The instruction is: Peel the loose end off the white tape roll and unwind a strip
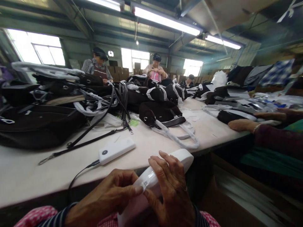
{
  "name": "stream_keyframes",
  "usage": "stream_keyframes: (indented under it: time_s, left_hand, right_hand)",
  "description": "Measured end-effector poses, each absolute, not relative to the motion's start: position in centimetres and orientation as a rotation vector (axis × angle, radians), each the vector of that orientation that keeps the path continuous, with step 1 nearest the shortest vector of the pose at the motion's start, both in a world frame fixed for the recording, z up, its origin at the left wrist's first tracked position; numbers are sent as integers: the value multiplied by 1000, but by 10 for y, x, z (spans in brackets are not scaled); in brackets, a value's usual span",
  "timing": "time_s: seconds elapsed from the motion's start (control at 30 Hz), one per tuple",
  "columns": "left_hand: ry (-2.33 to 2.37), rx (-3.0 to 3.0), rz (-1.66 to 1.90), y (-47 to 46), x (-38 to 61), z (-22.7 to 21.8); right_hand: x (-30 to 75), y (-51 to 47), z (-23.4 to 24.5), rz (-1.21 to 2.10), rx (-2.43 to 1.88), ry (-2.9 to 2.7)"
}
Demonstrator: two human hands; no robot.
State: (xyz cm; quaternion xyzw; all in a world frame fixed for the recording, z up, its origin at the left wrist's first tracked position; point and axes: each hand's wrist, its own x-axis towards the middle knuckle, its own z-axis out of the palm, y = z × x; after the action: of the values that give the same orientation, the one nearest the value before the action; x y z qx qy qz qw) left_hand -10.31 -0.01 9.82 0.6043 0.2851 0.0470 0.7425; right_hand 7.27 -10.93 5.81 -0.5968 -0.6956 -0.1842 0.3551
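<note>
A workshop under strip lights, with a long pale table (28, 176) crowded with dark bags.

Near the bottom edge, the left hand (106, 198) and the right hand (170, 189) both grip a white, plastic-wrapped object (184, 157) held just in front of the table's near edge, fingers closed around its wrapping. On the table just beyond lies a white power bank (115, 150) with a black cable running off toward the near left. Black bags (35, 123) and loose straps pile up at the far left and centre. At the right, another person's hand (241, 125) rests on the table beside a dark bag. Three more people sit at the far end.
</note>
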Motion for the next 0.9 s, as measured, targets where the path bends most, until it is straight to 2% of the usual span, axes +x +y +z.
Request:
stream_keyframes:
  time_s: [0.37, 0.9]
  left_hand:
    - [544, 1394, 122, 3, -119, 68]
    - [580, 1274, 86, -9, -111, 74]
  right_hand:
    - [54, -107, 52, -305, -1554, -1754]
    - [57, -115, 35, -235, -1599, -1700]
